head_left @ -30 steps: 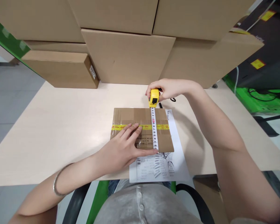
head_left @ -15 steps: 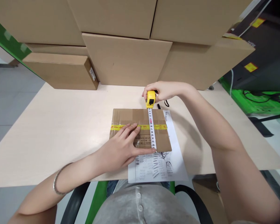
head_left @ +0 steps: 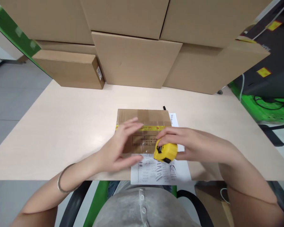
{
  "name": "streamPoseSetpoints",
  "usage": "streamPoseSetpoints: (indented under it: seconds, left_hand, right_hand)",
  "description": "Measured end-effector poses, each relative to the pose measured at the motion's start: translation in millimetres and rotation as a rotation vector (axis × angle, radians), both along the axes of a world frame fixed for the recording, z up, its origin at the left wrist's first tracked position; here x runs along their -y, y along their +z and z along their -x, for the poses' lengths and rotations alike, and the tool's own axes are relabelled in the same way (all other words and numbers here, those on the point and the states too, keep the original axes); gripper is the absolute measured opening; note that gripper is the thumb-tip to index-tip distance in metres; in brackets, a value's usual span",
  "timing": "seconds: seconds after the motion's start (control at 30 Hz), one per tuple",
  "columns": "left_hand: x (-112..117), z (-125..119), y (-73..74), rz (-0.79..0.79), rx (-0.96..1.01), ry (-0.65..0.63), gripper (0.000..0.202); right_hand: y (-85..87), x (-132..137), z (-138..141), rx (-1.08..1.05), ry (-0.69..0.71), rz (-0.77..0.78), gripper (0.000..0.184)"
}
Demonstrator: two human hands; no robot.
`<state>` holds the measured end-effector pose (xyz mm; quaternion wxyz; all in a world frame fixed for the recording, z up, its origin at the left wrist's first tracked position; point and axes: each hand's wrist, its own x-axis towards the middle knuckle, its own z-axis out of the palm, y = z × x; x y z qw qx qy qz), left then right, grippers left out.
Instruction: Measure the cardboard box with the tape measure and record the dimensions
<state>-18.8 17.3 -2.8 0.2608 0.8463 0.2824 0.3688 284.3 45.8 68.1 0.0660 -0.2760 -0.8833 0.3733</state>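
A small cardboard box (head_left: 144, 116) with yellow printed tape lies on the table in front of me. Under its near and right side is a printed sheet of paper (head_left: 151, 176) with pen marks. My right hand (head_left: 180, 142) grips a yellow tape measure (head_left: 167, 153) above the box's near right corner; no blade shows. At the box's left side is my left hand (head_left: 121, 145), fingers apart, with nothing in it. Whether it touches the box I cannot tell. The tip of a black pen-like thing (head_left: 164, 108) shows behind the box.
Large cardboard boxes (head_left: 134, 60) stand stacked along the back of the table (head_left: 61, 126). A smaller carton (head_left: 68, 71) stands at the back left. Cables (head_left: 267, 102) lie on a green surface at the right, beside dark boxes.
The tape blade has gone back into its case. My right hand brought the tape measure from behind the box to its near right corner. My left hand let go of the blade end.
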Motion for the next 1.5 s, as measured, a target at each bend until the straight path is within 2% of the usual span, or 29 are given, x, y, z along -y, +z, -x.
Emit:
streamPoseSetpoints:
  seconds: [0.07,0.13,0.17,0.2,0.23,0.3,0.4,0.5,0.57,0.67,0.73,0.8,0.9,1.03,1.13,1.23,1.33,1.5]
  left_hand:
    - [-6,13,-11.5,0.106,0.178,0.246,0.056]
    - [-18,27,-29.6,0.308,0.291,0.494,0.046]
    - [-25,33,-39.5,0.434,0.307,0.571,0.046]
    - [-32,37,-48.8,0.539,0.318,0.624,0.049]
    - [-38,39,-56.6,0.623,0.315,0.626,0.052]
    - [-48,38,-65.9,0.765,0.307,0.502,0.059]
    - [-54,32,-63.5,0.860,0.321,0.243,0.066]
    - [-55,34,-51.3,0.794,0.366,0.129,0.065]
    - [-56,39,-43.0,0.675,0.391,0.130,0.066]
    - [-56,45,-34.5,0.436,0.379,0.117,0.093]
    - [-56,45,-34.3,0.285,0.338,0.080,0.106]
    - [-56,42,-40.0,0.159,0.293,0.048,0.114]
    - [-58,41,-56.6,0.027,0.281,-0.010,0.123]
    - [-63,46,-76.7,-0.040,0.306,-0.077,0.141]
    - [-65,50,-84.9,-0.017,0.327,-0.091,0.148]
    - [-65,52,-89.9,-0.041,0.336,-0.104,0.146]
    - [-66,55,-91.2,-0.104,0.255,-0.102,0.136]
    - [-69,59,-87.6,-0.199,0.176,-0.105,0.114]
  right_hand:
    - [-10.0,13,-16,-0.064,-0.155,0.044,0.033]
    - [-21.7,17,-31,-0.130,-0.433,0.068,0.027]
    - [-28.4,17,-37,-0.169,-0.589,0.070,0.023]
    - [-35.2,15,-41,-0.206,-0.728,0.075,0.023]
    - [-42.0,13,-42,-0.244,-0.827,0.090,0.027]
    - [-53.5,11,-41,-0.315,-0.891,0.168,0.033]
    - [-61.6,15,-35,-0.392,-0.850,0.315,0.031]
    - [-58.4,24,-36,-0.464,-0.853,0.318,0.026]
    - [-52.7,29,-42,-0.481,-0.834,0.267,0.023]
    - [-42.7,32,-55,-0.442,-0.799,0.195,0.026]
    - [-35.2,30,-60,-0.471,-0.832,0.127,0.029]
    - [-25.7,26,-56,-0.535,-0.883,0.029,0.028]
    - [-7.6,13,-30,-0.548,-0.795,-0.101,0.035]
    - [13.8,-13,33,-0.421,-0.417,-0.255,0.046]
    - [21.0,-27,78,-0.230,-0.222,-0.328,0.040]
    - [22.5,-33,102,-0.140,-0.121,-0.392,0.029]
    - [22.8,-33,97,-0.094,-0.130,-0.418,0.029]
    - [22.6,-27,31,-0.114,-0.311,-0.415,0.037]
